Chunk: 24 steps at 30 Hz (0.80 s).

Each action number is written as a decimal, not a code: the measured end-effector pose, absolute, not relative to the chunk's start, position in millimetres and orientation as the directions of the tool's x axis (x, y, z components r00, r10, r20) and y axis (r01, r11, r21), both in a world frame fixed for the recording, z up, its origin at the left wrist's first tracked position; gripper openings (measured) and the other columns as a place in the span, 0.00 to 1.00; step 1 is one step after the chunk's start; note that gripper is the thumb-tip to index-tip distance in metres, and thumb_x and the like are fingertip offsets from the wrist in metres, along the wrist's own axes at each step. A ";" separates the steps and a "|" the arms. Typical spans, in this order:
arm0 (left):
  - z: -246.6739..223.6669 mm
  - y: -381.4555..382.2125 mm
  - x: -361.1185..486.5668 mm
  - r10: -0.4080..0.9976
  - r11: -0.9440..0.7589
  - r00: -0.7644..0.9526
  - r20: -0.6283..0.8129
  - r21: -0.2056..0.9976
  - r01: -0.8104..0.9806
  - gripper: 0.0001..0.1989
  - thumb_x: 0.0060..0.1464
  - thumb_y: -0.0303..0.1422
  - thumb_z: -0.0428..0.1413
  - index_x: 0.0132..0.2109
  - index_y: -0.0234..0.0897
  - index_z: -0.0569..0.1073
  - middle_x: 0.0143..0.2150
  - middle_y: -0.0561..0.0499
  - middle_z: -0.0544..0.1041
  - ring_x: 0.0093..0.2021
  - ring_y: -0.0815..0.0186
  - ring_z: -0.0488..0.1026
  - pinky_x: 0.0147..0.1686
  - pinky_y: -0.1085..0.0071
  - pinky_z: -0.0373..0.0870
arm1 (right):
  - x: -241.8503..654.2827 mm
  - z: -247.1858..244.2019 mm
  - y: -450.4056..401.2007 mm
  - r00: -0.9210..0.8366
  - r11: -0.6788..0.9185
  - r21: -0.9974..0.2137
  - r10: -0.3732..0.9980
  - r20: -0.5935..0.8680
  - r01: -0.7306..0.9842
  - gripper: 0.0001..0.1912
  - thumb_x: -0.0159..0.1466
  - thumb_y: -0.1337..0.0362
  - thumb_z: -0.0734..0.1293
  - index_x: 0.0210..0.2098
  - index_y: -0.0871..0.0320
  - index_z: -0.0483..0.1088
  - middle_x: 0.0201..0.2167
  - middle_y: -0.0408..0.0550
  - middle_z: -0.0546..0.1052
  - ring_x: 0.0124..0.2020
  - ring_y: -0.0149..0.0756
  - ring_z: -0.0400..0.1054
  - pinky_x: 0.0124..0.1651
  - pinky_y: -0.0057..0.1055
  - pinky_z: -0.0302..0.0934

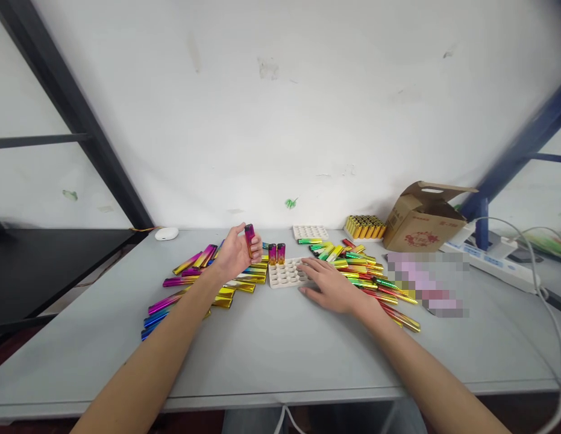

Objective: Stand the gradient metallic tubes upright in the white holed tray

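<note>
Holding purple-gold lighter point(250, 242) nearly upright in left hand point(235, 256), just left of white tray point(280, 285); resting right hand point(329, 283), loosely spread, at tray's right end. Looks light, stiff, slick; best pinched mid-body.

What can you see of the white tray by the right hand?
The white tray looks like rectangular plastic with rows of rounded holes. It lies flat on the grey table. Two purple and gold lighters stand in its far left corner; other visible holes look unfilled. The right hand covers its right end, apparently touching.
</note>
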State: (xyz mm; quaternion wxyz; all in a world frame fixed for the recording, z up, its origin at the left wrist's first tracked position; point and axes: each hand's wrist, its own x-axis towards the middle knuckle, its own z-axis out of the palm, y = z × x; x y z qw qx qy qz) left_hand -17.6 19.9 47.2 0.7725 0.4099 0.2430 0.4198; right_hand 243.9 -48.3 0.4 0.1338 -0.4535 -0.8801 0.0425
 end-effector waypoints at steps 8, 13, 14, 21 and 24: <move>42.0 21.7 -12.1 0.864 0.268 0.500 -0.051 0.889 -0.371 0.17 0.61 0.40 0.42 0.26 0.37 0.61 0.23 0.54 0.57 0.21 0.69 0.59 0.19 0.74 0.59 | 244.3 -1.0 -47.3 -0.554 0.589 -0.207 0.807 0.204 0.782 0.27 0.67 0.56 0.60 0.63 0.59 0.59 0.64 0.57 0.62 0.66 0.50 0.52 0.66 0.49 0.50; 38.5 23.3 -10.5 0.889 0.199 0.457 -0.029 0.924 -0.327 0.16 0.61 0.39 0.42 0.27 0.37 0.61 0.24 0.55 0.57 0.22 0.70 0.58 0.20 0.75 0.59 | 243.7 1.0 -48.2 -0.555 0.588 -0.207 0.808 0.197 0.782 0.27 0.67 0.56 0.60 0.62 0.59 0.60 0.64 0.57 0.62 0.66 0.50 0.52 0.66 0.49 0.50; 37.9 23.9 -10.4 0.894 0.191 0.447 -0.028 0.927 -0.324 0.15 0.61 0.39 0.42 0.27 0.37 0.61 0.25 0.55 0.56 0.22 0.70 0.58 0.20 0.75 0.58 | 243.8 0.9 -48.3 -0.555 0.588 -0.207 0.808 0.198 0.782 0.27 0.67 0.56 0.60 0.62 0.59 0.59 0.64 0.57 0.62 0.66 0.50 0.52 0.66 0.49 0.50; 36.5 25.6 -9.4 0.907 0.162 0.421 -0.008 0.929 -0.332 0.14 0.60 0.37 0.42 0.28 0.37 0.61 0.24 0.55 0.56 0.22 0.71 0.56 0.19 0.76 0.58 | 244.2 -1.0 -47.5 -0.553 0.587 -0.202 0.808 0.201 0.784 0.27 0.67 0.55 0.60 0.63 0.59 0.59 0.64 0.57 0.62 0.66 0.50 0.52 0.66 0.49 0.50; 38.7 21.8 -7.4 0.903 0.163 0.429 0.001 0.924 -0.346 0.15 0.61 0.36 0.41 0.28 0.37 0.61 0.24 0.55 0.57 0.21 0.71 0.57 0.19 0.76 0.58 | 243.8 -0.7 -47.6 -0.556 0.590 -0.203 0.806 0.205 0.781 0.27 0.67 0.55 0.60 0.63 0.59 0.59 0.64 0.57 0.62 0.66 0.50 0.52 0.66 0.49 0.50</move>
